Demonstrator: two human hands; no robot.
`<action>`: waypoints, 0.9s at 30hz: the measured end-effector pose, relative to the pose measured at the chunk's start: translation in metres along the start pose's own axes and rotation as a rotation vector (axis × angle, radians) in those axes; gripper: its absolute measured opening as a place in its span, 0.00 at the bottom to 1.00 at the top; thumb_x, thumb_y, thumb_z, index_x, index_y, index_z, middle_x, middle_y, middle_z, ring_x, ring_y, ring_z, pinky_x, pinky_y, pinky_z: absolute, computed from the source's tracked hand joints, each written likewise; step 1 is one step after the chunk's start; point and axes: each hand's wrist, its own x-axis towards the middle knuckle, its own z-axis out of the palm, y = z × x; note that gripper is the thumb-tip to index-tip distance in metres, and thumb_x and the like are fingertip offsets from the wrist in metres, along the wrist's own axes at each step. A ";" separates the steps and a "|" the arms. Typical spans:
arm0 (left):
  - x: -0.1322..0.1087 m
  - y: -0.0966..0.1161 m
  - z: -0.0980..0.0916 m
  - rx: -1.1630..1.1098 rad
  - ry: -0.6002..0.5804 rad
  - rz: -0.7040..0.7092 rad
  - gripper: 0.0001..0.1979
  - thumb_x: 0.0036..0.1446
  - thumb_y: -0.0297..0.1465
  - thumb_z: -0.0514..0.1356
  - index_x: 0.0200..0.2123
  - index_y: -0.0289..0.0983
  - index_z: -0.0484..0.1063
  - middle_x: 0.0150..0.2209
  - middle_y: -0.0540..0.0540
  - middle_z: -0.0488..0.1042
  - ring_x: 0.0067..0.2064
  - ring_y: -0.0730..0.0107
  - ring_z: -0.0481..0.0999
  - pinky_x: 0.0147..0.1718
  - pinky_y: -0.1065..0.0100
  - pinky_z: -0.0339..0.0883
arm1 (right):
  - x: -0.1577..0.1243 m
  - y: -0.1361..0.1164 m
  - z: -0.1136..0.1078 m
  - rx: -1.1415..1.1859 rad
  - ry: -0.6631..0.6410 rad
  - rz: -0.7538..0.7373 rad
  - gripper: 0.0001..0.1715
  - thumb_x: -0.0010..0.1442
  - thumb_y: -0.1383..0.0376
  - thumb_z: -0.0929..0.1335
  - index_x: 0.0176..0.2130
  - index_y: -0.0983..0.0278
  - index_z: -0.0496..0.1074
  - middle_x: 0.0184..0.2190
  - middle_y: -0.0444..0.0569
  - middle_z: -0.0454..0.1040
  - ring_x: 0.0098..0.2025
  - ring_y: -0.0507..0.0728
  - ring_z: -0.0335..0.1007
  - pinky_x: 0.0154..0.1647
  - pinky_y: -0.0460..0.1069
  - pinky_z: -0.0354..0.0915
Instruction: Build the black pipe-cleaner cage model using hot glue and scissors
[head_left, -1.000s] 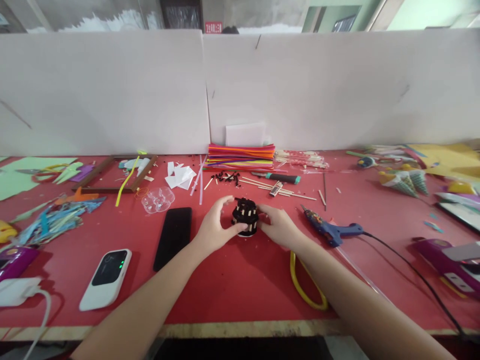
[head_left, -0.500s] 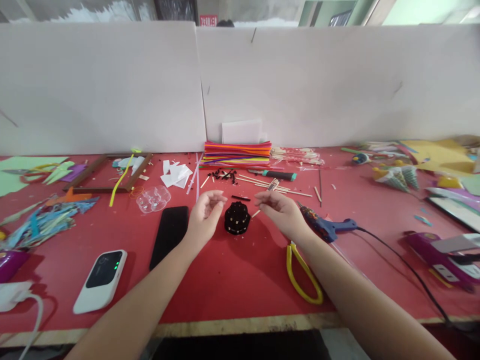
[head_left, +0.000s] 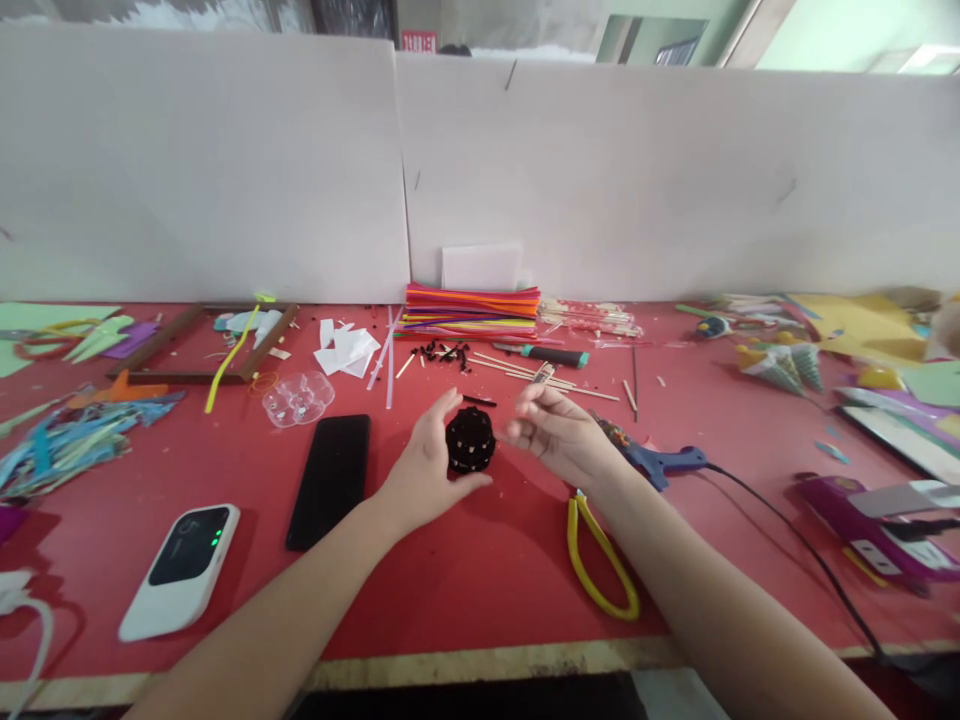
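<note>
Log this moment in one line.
left hand: open, partly around black craft piece | right hand: fingers curled, beside piece | red table: black rod, glue gun

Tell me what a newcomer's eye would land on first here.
Probably the bright red tabletop, spread across the view below the white panels. Near its middle, a small black craft piece stands out, with the left hand curved along its left side and the right hand to its right. Behind them, a bundle of multicoloured strips lies by the panels.
</note>
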 end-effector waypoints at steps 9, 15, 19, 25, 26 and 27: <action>0.011 0.004 0.002 -0.389 0.379 -0.246 0.46 0.51 0.39 0.73 0.65 0.44 0.49 0.57 0.37 0.72 0.54 0.51 0.81 0.55 0.44 0.78 | 0.002 0.008 -0.002 -0.451 -0.016 0.033 0.24 0.65 0.41 0.68 0.41 0.58 0.72 0.18 0.33 0.53 0.20 0.50 0.51 0.30 0.50 0.60; 0.018 0.000 -0.008 -0.426 0.538 -0.368 0.45 0.46 0.35 0.73 0.61 0.45 0.51 0.59 0.37 0.69 0.56 0.53 0.79 0.55 0.47 0.77 | -0.002 0.000 -0.005 -0.924 -0.288 0.007 0.18 0.48 0.55 0.82 0.36 0.58 0.82 0.32 0.45 0.78 0.38 0.58 0.70 0.50 0.56 0.60; 0.018 -0.006 -0.007 -0.389 0.546 -0.340 0.45 0.45 0.32 0.72 0.61 0.44 0.52 0.56 0.39 0.71 0.54 0.54 0.79 0.54 0.48 0.77 | -0.003 0.001 -0.006 -1.275 -0.403 -0.004 0.23 0.46 0.54 0.84 0.40 0.57 0.81 0.41 0.46 0.80 0.48 0.62 0.71 0.55 0.58 0.58; 0.019 -0.001 -0.007 -0.408 0.599 -0.315 0.38 0.50 0.31 0.69 0.60 0.43 0.54 0.58 0.38 0.70 0.52 0.60 0.80 0.52 0.54 0.78 | 0.002 0.009 0.006 -1.622 -0.280 -0.034 0.20 0.57 0.50 0.79 0.45 0.56 0.80 0.49 0.52 0.78 0.54 0.67 0.68 0.52 0.58 0.60; 0.019 0.001 -0.008 -0.413 0.616 -0.313 0.36 0.51 0.31 0.69 0.59 0.43 0.55 0.59 0.38 0.70 0.52 0.60 0.80 0.52 0.55 0.77 | 0.003 0.009 0.010 -1.651 -0.276 -0.040 0.22 0.57 0.48 0.79 0.45 0.56 0.80 0.49 0.53 0.78 0.54 0.68 0.68 0.51 0.58 0.60; 0.020 0.002 -0.009 -0.417 0.635 -0.310 0.35 0.51 0.31 0.69 0.58 0.43 0.56 0.59 0.39 0.70 0.52 0.60 0.80 0.53 0.55 0.77 | 0.003 0.009 0.014 -1.679 -0.275 -0.048 0.23 0.57 0.47 0.79 0.45 0.57 0.80 0.49 0.54 0.77 0.53 0.68 0.68 0.51 0.58 0.60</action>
